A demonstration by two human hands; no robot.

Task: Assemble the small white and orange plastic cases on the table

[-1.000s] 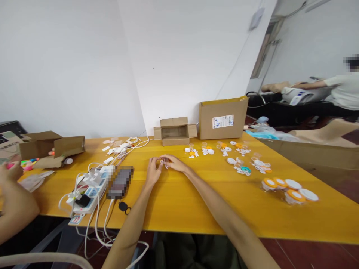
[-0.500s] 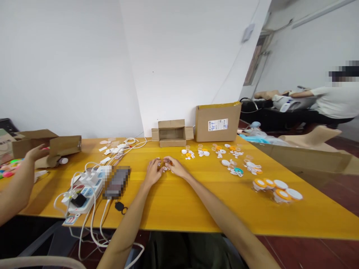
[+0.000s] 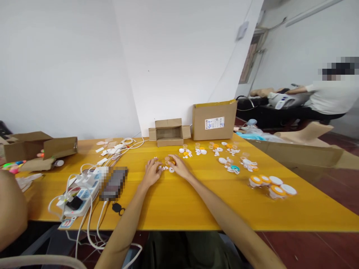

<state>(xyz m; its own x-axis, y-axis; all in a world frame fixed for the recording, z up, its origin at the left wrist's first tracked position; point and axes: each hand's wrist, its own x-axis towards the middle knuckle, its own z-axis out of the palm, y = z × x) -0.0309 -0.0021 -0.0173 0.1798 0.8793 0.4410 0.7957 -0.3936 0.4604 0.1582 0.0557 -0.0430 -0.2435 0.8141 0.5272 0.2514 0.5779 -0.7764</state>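
Left hand [image 3: 153, 170] and right hand [image 3: 180, 167], before the small box [image 3: 169, 142]: now wider apart, half-open, any hold unclear. White pieces [image 3: 171, 169] between them lie more exposed, apparently loose.

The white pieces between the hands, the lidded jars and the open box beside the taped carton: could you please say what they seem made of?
White pieces: probably matte plastic, from their even, opaque white. Lidded jars: likely smooth plastic lids, by their even colour; see-through sides, plastic or glass. Open box: apparently matte brown cardboard, by its folded flaps.
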